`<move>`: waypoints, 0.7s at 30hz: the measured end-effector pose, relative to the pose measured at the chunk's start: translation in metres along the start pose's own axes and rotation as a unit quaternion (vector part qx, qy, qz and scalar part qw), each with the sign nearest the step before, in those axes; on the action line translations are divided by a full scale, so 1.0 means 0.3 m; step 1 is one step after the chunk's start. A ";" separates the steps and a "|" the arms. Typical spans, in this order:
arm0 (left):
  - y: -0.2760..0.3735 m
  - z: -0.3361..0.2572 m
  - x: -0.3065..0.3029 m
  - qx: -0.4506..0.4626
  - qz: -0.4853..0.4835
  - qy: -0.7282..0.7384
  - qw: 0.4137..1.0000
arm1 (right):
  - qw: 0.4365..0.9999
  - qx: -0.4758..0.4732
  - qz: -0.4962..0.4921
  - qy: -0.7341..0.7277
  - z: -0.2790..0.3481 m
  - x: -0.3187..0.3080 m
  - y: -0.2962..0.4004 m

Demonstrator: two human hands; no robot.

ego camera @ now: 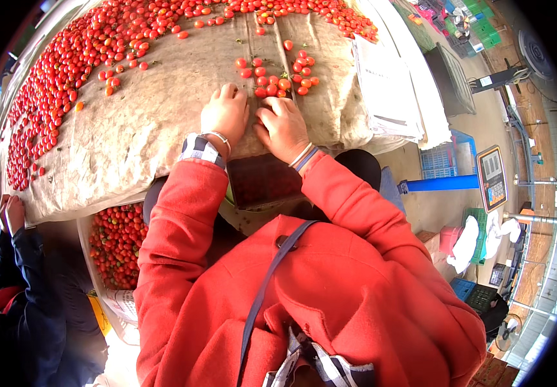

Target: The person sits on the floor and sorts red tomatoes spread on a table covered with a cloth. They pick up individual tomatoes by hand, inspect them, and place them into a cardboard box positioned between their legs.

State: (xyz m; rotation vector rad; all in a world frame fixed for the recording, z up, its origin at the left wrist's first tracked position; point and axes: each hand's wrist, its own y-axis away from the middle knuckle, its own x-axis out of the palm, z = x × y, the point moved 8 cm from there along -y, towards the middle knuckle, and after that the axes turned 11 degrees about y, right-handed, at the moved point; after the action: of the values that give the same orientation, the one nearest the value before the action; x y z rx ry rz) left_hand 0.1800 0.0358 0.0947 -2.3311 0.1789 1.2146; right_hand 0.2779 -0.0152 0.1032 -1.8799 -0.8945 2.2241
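Both my hands rest near the front edge of a cloth-covered table (172, 96). My left hand (226, 112) lies on the cloth, fingers bent and pointing away from me; whether anything is under them is hidden. My right hand (282, 126) has its curled fingertips at the near side of a small group of cherry tomatoes (271, 90); I cannot tell whether it holds one. A much larger spread of cherry tomatoes (80, 58) covers the far and left parts of the cloth. Below my hands, in the gap between my forearms, is a dark container (264, 181) with reddish contents.
A crate of cherry tomatoes (118, 246) stands below the table at the left. Beside it sits a co-worker, whose hands (12, 213) are at the table's edge. Papers (389, 92) lie on the right side. Farther right are a scale display (492, 179) and a blue crate (440, 157).
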 end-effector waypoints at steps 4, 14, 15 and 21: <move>0.048 -0.060 -0.014 0.060 0.001 0.069 0.996 | 0.998 -0.052 -0.021 -0.018 -0.002 -0.045 0.030; 0.238 -0.248 -0.071 0.132 0.005 0.190 0.973 | 0.994 0.010 0.004 -0.108 -0.074 -0.149 0.129; 0.272 -0.283 -0.071 0.140 0.023 0.209 0.968 | 0.992 0.016 0.006 -0.124 -0.080 -0.161 0.144; 0.453 -0.372 0.058 0.175 0.133 0.215 0.952 | 0.972 0.077 0.055 -0.217 -0.044 -0.237 0.325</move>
State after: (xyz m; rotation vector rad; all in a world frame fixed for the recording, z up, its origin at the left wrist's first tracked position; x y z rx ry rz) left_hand 0.2264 -0.1345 0.0834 -2.2617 0.8138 0.6915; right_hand 0.3354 -0.1212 0.1169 -1.4334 -0.6487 2.7434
